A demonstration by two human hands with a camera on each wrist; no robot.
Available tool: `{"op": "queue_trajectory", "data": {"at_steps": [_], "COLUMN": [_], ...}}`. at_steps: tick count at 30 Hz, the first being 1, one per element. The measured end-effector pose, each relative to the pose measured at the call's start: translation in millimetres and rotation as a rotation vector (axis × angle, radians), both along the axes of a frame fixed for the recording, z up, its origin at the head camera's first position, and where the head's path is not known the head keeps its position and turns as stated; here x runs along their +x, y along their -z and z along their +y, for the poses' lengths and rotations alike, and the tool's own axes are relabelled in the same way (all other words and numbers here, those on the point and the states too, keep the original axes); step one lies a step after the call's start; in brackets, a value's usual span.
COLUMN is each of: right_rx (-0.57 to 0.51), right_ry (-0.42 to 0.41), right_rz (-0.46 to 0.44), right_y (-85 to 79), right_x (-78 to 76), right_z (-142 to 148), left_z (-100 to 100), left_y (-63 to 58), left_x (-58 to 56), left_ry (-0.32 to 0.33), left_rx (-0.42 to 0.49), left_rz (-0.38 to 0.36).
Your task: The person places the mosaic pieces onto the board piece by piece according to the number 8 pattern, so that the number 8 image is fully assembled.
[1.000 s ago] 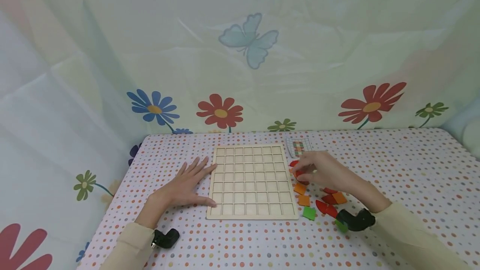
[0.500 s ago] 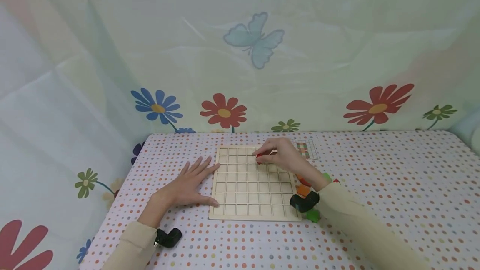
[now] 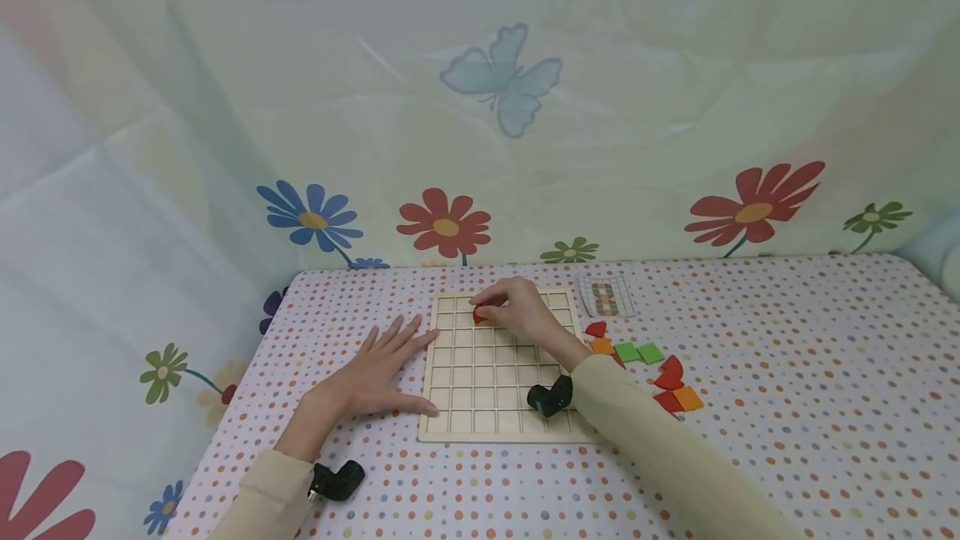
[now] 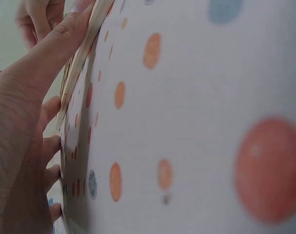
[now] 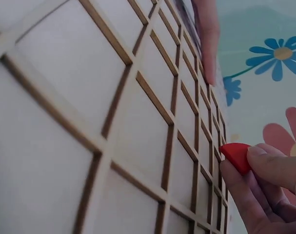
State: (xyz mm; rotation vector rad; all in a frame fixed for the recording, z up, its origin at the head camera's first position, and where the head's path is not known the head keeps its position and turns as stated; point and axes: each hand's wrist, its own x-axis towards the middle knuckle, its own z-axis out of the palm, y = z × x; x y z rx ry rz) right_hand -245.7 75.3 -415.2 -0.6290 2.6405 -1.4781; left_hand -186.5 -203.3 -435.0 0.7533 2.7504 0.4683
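A pale wooden grid board (image 3: 483, 398) of square cells lies on the dotted tabletop. Over its far rows, my right hand (image 3: 517, 311) pinches a red quarter-circle tile (image 5: 237, 156) between thumb and fingers; in the right wrist view the tile's tip is right at the grid's dividers. My left hand (image 3: 378, 369) lies spread at the board's left edge, thumb and forefinger touching the rim. In the left wrist view the left thumb (image 4: 65, 41) rests along the board's edge, fingertips down on the cloth.
Right of the board lie loose tiles: green squares (image 3: 637, 352), orange squares (image 3: 687, 398) and red rounded pieces (image 3: 670, 372). A printed pattern card (image 3: 606, 297) lies at the board's far right corner. A flowered curtain (image 3: 615, 107) hangs behind the table.
My right hand has moved left from the loose tiles to over the board's far rows, carrying the red tile. The left hand has stayed at the board's edge.
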Motion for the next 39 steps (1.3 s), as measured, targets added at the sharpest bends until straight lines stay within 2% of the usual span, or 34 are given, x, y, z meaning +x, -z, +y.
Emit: {"op": "queue_trajectory", "data": {"at_steps": [9,13,18,23,33,39], "right_rx": [0.052,0.088,0.185,0.261,0.313,0.420], "right_ry": [0.055,0.003,-0.033,-0.046,-0.089,-0.111], "right_rz": [0.028,0.089,0.159,0.172,0.169,0.187], "right_y": [0.5,-0.1,-3.1,-7.6,-11.4,-12.3], "right_x": [2.9,-0.2,-3.2,-4.9,-5.1,-3.6], "right_z": [-5,-3,-3,-4,-8,-13], "left_z": [1,1,1,0,0,-1], "left_y": [0.0,-1.5,-3.1,-4.0,-2.7,-1.0], "left_x": [1.1,-0.3,-2.2,-1.7,-1.5,-0.7], "left_ry": [-0.007,-0.006,0.002,0.002,-0.007,-0.009], "left_rx": [0.006,-0.001,0.000,0.005,0.001,-0.004], "left_rz": [0.003,0.009,0.018,0.008,0.001,0.000]}}
